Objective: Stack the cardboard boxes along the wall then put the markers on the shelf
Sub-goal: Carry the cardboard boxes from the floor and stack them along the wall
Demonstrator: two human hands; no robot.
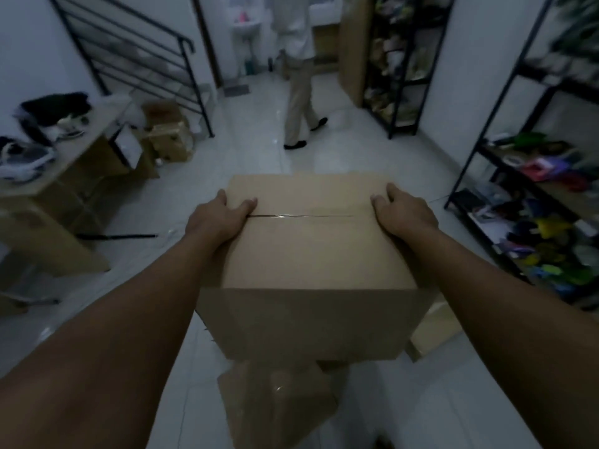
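With the left hand (223, 215) and right hand (400, 212) curled over the side edges of the box (311, 247), held mid-room above another carton (275, 406), it could slip or bump the shelf (531, 186).

Floor (350, 157): pale glossy tiles. A flattened cardboard piece (278, 406) lies on it at the near edge; a second cardboard piece (434, 332) lies right of that. Bench (81, 147) stands at left, with dark cloth (55, 106) and a light bundle (24, 160) on top. Small cartons (168, 134) sit on the floor beside it. A black rod (116, 236) lies on the tiles. Black shelf rack (531, 202) at right holds mixed coloured items, blurred.
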